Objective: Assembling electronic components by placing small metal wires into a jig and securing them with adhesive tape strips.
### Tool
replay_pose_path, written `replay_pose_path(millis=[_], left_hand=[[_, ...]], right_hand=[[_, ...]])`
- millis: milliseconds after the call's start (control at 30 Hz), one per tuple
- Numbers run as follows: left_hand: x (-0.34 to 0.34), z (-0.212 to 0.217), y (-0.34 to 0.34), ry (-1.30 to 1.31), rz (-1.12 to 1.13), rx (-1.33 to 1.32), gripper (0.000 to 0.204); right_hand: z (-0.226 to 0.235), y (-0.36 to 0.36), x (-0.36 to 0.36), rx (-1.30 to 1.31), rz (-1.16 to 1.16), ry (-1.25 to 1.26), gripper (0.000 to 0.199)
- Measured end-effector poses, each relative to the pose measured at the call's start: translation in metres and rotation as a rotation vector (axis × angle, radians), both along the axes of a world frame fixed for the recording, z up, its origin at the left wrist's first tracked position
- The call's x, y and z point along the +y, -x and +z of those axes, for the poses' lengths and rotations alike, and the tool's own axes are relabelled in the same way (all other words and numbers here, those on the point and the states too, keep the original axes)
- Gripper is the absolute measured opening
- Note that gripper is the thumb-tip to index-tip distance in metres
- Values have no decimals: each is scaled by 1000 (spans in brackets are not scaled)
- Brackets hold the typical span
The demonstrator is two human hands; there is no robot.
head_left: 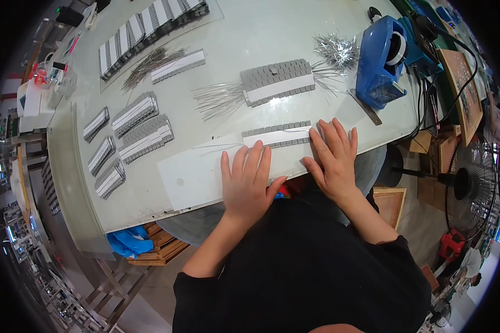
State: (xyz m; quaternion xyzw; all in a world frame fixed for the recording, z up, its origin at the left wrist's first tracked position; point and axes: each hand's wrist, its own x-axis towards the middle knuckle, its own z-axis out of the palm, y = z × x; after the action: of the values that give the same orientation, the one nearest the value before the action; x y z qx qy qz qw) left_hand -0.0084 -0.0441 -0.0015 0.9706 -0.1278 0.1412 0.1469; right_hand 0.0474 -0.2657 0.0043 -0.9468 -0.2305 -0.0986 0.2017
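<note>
A strip of small grey blocks with a white band [276, 135] lies near the table's front edge. Thin wires stick out from its left end, and a fine wire lies over its right part. My left hand [245, 180] lies flat with its fingers spread, the fingertips at the strip's lower left edge. At the strip's right end rests my right hand [336, 161], fingers stretched out and open, index finger against that end. Just beyond sits a stack of similar grey strips [278, 80], with long thin wires fanning out from both sides.
A blue tape dispenser [379, 61] and a metal ruler [366, 108] are at the right, by a bundle of silvery wires [336, 51]. Several stacked strips [144, 130] lie at the left, with a long row [150, 30] behind. A white sheet [192, 180] lies left of my hands.
</note>
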Motion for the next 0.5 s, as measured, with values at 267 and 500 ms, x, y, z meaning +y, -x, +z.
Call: replay_pose_path(millis=[267, 500], left_hand=[[0, 0, 1, -3, 6, 14, 63], [0, 2, -1, 10, -20, 5, 66]], right_hand=[[3, -3, 2, 47, 31, -49, 58], [7, -10, 6, 41, 115, 19, 54]])
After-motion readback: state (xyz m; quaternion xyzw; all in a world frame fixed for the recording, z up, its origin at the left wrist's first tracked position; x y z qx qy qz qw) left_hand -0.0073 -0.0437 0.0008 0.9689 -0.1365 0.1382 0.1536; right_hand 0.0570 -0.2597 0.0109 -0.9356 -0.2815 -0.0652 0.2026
